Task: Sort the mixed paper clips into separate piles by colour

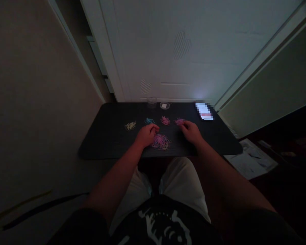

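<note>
On a dark table (109,136) lies a mixed heap of small coloured sticks (161,142) between my two hands. My left hand (147,134) rests at the heap's left edge with its fingers curled down. My right hand (191,131) sits to the right of the heap, fingers bent, close to a small purple pile (179,121). Behind the hands lie three more sorted piles: a yellowish one (130,125), a blue one (149,120) and a pink one (165,120). The light is too dim to see what the fingers hold.
A lit phone (204,111) lies at the table's back right corner. A clear glass (151,102) and a small round dish (164,105) stand at the back edge against a white door. Papers (250,159) lie on the floor to the right.
</note>
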{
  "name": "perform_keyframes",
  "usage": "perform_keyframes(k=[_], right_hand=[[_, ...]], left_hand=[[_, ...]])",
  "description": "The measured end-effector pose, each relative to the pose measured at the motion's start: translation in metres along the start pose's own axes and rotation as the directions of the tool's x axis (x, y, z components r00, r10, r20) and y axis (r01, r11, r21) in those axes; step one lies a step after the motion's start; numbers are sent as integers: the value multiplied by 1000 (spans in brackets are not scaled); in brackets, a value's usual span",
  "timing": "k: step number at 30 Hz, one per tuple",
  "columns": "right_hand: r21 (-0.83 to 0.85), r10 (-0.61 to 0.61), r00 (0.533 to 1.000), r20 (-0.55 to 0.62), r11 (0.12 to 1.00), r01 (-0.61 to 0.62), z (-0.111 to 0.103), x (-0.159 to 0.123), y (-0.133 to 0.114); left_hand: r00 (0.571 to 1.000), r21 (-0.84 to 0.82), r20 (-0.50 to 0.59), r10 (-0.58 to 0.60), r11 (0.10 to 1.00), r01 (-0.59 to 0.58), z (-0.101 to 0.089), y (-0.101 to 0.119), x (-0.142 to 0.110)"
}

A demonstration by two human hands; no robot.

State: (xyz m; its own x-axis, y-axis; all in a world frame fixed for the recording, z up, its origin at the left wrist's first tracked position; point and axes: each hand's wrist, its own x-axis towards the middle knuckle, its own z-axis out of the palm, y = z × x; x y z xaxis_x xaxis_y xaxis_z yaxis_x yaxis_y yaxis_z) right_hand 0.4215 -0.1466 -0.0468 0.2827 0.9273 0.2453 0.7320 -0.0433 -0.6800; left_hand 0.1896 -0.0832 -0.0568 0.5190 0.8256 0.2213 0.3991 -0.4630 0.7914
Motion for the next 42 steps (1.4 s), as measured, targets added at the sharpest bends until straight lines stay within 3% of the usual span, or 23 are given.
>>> perform_keyframes(k=[2, 7, 10, 16, 19, 24, 30, 42], right_hand=[[15, -69, 976, 206, 998, 67, 6, -12, -6], [0, -216, 937, 275, 974, 225, 16, -31, -21], [10, -255, 927, 275, 965, 262, 18, -35, -24], [62, -166, 950, 264, 986, 155, 28, -27, -28], [132, -194, 938, 286, 978, 162, 39, -15, -34], [167, -228, 916, 329, 969, 181, 56, 1, -44], [241, -145, 960, 238, 967, 86, 59, -1, -41], [450, -141, 976, 164, 892, 53, 58, -2, -34]], left_hand=[[999, -61, -34, -22, 998, 19, 1, -3, 1], [996, -98, -78, -43, 995, 35, 3, -9, 1], [994, -122, -99, -43, 992, 30, 4, -10, 1], [983, -102, -183, -8, 995, -11, 2, -11, 2], [981, -78, -196, -6, 997, -10, 2, -12, 3], [991, -47, -131, -25, 999, 19, 2, -11, 1], [998, -24, -55, -36, 999, 34, 2, -9, 1], [999, 150, 36, 39, 988, -44, 0, 0, -2]])
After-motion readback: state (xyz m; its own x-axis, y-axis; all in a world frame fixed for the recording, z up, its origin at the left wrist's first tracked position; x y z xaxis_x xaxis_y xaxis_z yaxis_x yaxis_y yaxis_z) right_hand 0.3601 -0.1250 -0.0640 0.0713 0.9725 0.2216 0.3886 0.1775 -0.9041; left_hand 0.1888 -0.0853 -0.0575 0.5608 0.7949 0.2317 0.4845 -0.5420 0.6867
